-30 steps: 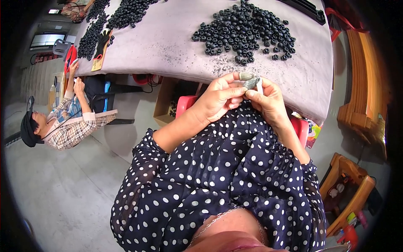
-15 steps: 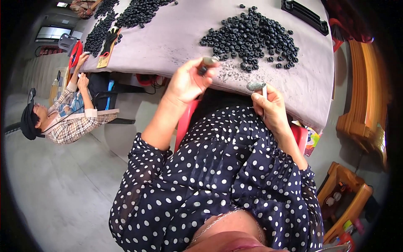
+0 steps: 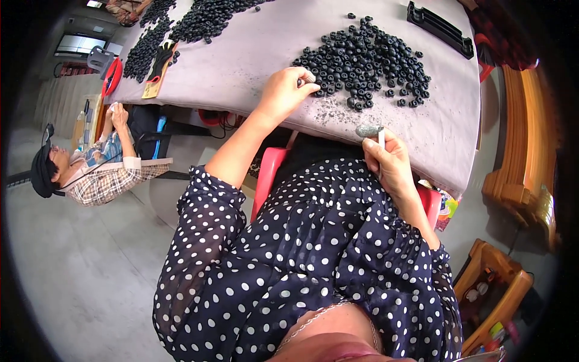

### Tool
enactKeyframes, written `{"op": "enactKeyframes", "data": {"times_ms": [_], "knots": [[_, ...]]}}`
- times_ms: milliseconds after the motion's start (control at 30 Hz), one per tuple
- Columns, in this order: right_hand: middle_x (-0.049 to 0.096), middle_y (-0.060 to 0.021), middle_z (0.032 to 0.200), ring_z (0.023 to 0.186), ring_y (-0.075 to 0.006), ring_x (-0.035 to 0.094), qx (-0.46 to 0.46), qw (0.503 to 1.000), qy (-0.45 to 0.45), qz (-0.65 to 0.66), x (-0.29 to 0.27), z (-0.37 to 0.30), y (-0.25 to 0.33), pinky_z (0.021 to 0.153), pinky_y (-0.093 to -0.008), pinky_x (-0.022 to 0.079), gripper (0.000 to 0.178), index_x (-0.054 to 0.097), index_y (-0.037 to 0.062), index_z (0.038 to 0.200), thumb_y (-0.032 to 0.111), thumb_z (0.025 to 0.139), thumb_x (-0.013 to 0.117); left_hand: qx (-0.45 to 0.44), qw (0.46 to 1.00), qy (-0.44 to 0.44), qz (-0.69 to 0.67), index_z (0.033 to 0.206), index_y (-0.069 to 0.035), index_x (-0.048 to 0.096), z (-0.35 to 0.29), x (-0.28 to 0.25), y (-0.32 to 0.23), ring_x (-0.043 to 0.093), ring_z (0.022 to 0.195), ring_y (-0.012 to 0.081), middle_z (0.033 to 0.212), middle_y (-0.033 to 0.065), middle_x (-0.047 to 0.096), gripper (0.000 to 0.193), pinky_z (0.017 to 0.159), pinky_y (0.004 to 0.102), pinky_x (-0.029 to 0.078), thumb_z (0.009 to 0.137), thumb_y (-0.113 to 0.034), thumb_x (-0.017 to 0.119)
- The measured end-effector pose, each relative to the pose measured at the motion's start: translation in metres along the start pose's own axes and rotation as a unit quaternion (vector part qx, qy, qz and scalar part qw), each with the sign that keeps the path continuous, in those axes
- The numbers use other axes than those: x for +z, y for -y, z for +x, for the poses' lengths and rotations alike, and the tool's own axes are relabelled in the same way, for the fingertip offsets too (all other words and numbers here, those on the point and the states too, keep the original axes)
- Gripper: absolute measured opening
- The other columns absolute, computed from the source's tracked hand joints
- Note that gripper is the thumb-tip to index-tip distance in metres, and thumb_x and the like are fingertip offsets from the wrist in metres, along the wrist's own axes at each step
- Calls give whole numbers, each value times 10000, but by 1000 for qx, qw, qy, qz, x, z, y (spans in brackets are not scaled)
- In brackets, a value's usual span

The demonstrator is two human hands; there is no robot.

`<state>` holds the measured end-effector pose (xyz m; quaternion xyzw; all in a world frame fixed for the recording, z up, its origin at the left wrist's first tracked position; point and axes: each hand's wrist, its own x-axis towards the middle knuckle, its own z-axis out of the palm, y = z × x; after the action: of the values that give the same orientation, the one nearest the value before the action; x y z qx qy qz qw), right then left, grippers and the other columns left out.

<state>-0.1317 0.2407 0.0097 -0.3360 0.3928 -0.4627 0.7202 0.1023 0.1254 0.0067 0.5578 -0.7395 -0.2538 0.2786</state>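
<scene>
My left hand (image 3: 283,93) is at the near left edge of a pile of small black ring-shaped pieces (image 3: 356,57). Its fingers are bent around one dark piece (image 3: 300,82), mostly covered by them, and a greyish cover shows at a fingertip. Near the table's front edge, my right hand (image 3: 391,158) is closed around a slim white stick-like tool (image 3: 381,140), whose lower part the fingers hide. A grey, dark-speckled oval (image 3: 368,130) juts left from this hand; it looks like a dirty fingertip cover, though I cannot tell for certain.
Dark crumbs (image 3: 338,114) lie scattered on the pale cloth-covered table (image 3: 241,60). Farther left are more black pieces (image 3: 211,18) and a dark glove (image 3: 160,63). A black tray (image 3: 440,29) lies far right. Another person (image 3: 105,163) sits at left; wooden furniture (image 3: 522,145) stands at right.
My left hand has moved up and forward to the pile's edge, turning palm-down. My right hand stays nearly in place with the white tool. The other person's hands have come together.
</scene>
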Motion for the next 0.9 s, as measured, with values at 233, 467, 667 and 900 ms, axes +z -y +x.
{"op": "enactKeyframes", "data": {"times_ms": [233, 467, 667, 900], "knots": [[492, 14, 625, 461, -43, 379, 4, 1000, 4, 4, 3, -3, 1, 419, -167, 288, 120, 569, 39, 929, 125, 847, 586, 60, 997, 31, 44, 844, -43, 598, -13, -7, -12, 591, 713, 290, 779, 116, 598, 145, 621, 366, 459, 748, -149, 623], [471, 59, 641, 479, -17, 362, -41, 999, -2, 15, 1, -2, -4, 422, -167, 271, 123, 576, 52, 903, 172, 892, 551, 50, 994, 34, 96, 862, -36, 566, -18, -6, -5, 547, 598, 192, 722, 84, 584, 143, 568, 306, 435, 780, -140, 620], [507, 54, 688, 515, -5, 388, -77, 996, -23, -44, 3, -4, 0, 444, -161, 291, 157, 583, 31, 994, 149, 897, 546, -156, 842, 133, -500, 849, -62, 566, -42, -2, -49, 388, 494, 22, 686, -21, 535, 74, 428, 156, 305, 800, -59, 622], [578, 34, 794, 604, -5, 459, -121, 986, -12, -112, 11, -7, 6, 494, -148, 341, 172, 572, 40, 1017, 95, 857, 601, -161, 805, 215, -529, 939, -53, 580, -62, 33, -79, 435, 532, 5, 807, -10, 594, 146, 442, 152, 329, 802, -42, 627]]}}
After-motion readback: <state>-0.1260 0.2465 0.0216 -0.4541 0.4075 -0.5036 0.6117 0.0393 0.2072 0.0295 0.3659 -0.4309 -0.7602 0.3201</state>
